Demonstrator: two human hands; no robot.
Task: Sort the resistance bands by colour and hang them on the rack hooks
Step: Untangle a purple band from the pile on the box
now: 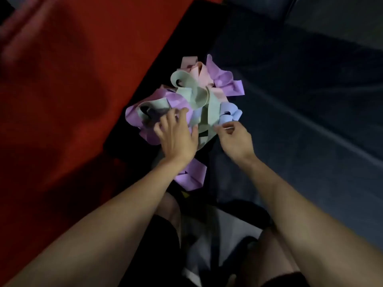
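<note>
A tangled heap of resistance bands lies on a black surface [128, 141]. It holds purple bands [222, 77], pale green bands [192, 94], a pink band [202, 74] and a light blue band [230, 113]. One more purple band [191, 175] lies apart, nearer to me. My left hand [176, 133] rests spread on the heap's left side, fingers on the purple and green bands. My right hand [234, 137] pinches the near edge of the light blue band between thumb and fingers. No rack or hooks are in view.
A red fabric surface [62, 100] fills the left side. A dark blue cushioned surface [300, 121] fills the right. My knees and dark shorts [161, 245] show at the bottom, over a pale floor [234, 230].
</note>
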